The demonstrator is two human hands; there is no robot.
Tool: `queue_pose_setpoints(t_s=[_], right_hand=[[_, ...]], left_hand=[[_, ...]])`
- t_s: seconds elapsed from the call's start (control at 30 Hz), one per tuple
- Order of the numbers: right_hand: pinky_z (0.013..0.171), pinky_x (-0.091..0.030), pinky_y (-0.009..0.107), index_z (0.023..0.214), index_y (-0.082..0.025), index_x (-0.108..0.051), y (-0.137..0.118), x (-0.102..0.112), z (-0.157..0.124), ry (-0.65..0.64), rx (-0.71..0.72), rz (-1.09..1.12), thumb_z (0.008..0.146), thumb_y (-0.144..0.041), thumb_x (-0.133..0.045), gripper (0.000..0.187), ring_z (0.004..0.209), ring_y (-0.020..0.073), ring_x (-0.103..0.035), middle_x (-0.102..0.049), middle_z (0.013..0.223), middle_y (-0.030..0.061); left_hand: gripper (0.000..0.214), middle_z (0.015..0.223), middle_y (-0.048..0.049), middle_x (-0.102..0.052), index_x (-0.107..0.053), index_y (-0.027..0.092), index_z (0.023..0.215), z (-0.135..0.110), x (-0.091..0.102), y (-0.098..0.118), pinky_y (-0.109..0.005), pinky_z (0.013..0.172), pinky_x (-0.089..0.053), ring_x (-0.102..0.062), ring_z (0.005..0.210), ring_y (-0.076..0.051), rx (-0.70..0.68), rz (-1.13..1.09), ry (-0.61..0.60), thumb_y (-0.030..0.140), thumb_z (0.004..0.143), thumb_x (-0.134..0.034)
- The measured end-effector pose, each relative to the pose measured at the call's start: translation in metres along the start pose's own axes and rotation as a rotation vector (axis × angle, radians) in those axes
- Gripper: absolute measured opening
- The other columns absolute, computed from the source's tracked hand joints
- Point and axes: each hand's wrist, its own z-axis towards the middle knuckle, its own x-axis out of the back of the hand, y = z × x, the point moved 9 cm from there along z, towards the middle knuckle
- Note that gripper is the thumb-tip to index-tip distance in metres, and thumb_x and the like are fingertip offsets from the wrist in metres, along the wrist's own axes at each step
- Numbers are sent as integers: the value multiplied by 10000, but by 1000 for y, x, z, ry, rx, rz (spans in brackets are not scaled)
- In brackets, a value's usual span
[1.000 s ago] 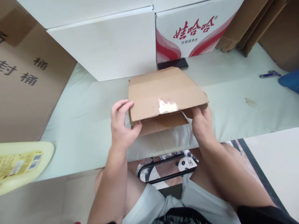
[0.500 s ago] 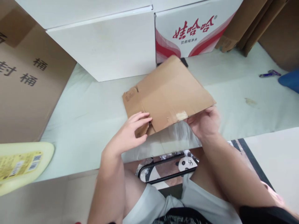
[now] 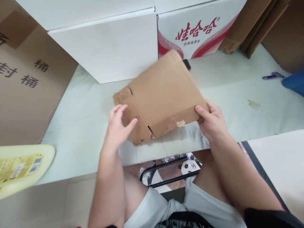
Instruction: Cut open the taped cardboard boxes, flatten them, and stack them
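A flattened brown cardboard box (image 3: 163, 91) is tilted above the pale green table surface, its creases and slotted flaps showing. A torn whitish patch of tape marks its near edge. My right hand (image 3: 212, 122) grips the box's right corner, thumb on top and fingers partly hidden behind it. By the left end flap is my left hand (image 3: 118, 126), with thumb and fingers spread apart; whether it touches the cardboard I cannot tell.
White cartons (image 3: 106, 50) stand along the back, one (image 3: 197, 34) with red lettering. A large brown carton (image 3: 30, 82) and a pale yellow bottle (image 3: 26, 167) are at left. Toward the right lie a purple razor-like item (image 3: 273, 75) and a blue object (image 3: 294, 83).
The cardboard has turned and its left end has shifted left, with the flaps folding outward. My left hand has moved left; my right thumb now shows on top of the sheet.
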Motion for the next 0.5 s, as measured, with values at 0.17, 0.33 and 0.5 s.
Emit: queue_pose_setpoints(t_s=[0.17,0.33,0.5], right_hand=[[890,-622,450,1061,-304,-700,-19,-11,-4,-162,146,94,754,-520,-844,403,973,244,-739,-773,1020,14],[803,-633,412,866,-235,-752,-13,-33,-17,-490,133,-255,790,-489,-825,276,849,245,-746,-779,880,29],[854,-663,425,1113,-235,-755,-23,-31,-23,-442,259,-381,841,-479,-783,366,991,269,-770,-800,1096,70]], left_hand=[[828,1350,-132,-612,-524,262,1264,3,40,-43,-490,933,-620,-662,1162,-281,200,-529,361,651,633,-894],[711,896,-36,-700,-625,214,923,4,52,-27,-461,921,-620,-698,900,-232,112,-636,409,645,474,-969],[762,1049,-84,-757,-650,184,1066,4,49,-24,-459,900,-621,-706,986,-267,85,-431,360,669,547,-929]])
